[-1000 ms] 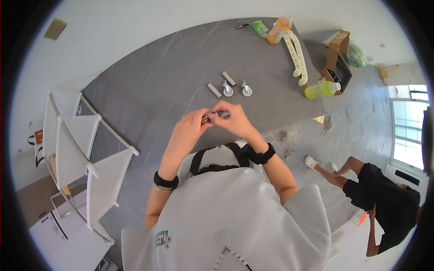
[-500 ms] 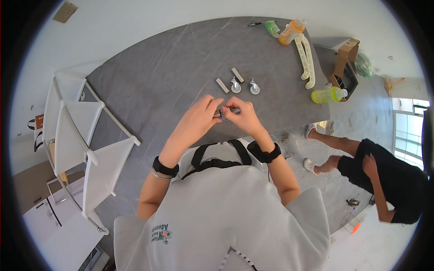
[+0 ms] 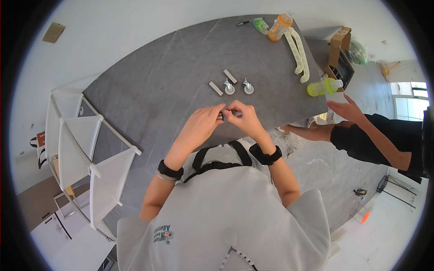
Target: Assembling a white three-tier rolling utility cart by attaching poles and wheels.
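Observation:
Over the table's near edge my left hand (image 3: 200, 124) and my right hand (image 3: 244, 118) meet, closed around a short metal tube (image 3: 220, 116) with a black end. My left fingers wrap its body, while my right fingertips pinch at the black end; whatever else they hold there is hidden. Just beyond my hands lie two more short metal tubes, a left one (image 3: 215, 88) and a right one (image 3: 230, 76). Two small caster wheels with threaded stems stand beside them, one nearer the tubes (image 3: 229, 87) and one farther right (image 3: 248, 87).
A white shelf rack (image 3: 113, 169) leans along the left of the grey table (image 3: 153, 81). At the right are cream curved plastic bars (image 3: 298, 54), an orange bottle (image 3: 280, 27) and a yellow-green bottle (image 3: 323, 87). Another person's hand (image 3: 346, 108) reaches near the table's right corner.
The other person has come closer to the table, with a hand now stretched toward its right corner. My hands remain together on the tube; the view has shifted slightly.

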Demonstrator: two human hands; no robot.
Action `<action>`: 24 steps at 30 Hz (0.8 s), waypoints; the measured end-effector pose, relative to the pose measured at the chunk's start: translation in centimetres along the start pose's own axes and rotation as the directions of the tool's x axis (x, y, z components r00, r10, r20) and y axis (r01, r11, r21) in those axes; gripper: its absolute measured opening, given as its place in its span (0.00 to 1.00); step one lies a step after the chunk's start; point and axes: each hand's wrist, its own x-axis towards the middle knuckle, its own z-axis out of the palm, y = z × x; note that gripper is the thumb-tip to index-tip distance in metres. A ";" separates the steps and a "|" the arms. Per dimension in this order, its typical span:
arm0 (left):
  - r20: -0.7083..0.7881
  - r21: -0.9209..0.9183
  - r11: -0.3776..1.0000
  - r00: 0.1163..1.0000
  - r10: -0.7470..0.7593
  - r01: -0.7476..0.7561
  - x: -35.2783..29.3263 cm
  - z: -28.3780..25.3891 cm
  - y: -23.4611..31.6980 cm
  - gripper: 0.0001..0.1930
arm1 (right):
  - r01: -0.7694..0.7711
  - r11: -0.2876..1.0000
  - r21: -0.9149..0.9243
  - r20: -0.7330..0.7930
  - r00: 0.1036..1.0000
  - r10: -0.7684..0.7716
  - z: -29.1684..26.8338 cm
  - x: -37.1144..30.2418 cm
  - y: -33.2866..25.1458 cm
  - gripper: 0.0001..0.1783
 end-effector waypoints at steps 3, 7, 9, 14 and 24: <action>-0.013 0.040 0.999 1.000 0.011 -0.011 0.2 -0.1 0.4 0.24 | 0.001 1.000 0.007 -0.014 1.000 -0.001 -0.2 0.0 0.1 0.10; 0.105 0.018 0.998 0.993 -0.058 0.057 0.4 0.3 -0.2 0.24 | 0.067 0.997 -0.039 -0.042 0.997 -0.068 -0.1 0.1 0.6 0.11; 0.019 0.020 1.000 1.000 -0.024 0.024 0.5 0.0 0.6 0.23 | 0.032 0.999 -0.019 -0.037 0.999 -0.033 -0.4 0.1 0.7 0.11; 0.044 -0.034 0.999 0.999 0.003 -0.002 0.7 0.4 -0.4 0.22 | 0.011 1.000 0.005 -0.013 1.000 -0.010 -0.5 0.2 0.8 0.11; -0.016 0.073 0.997 1.000 0.010 -0.009 1.0 1.1 -0.4 0.23 | -0.068 0.997 0.024 -0.006 0.998 0.068 -0.5 0.4 1.3 0.11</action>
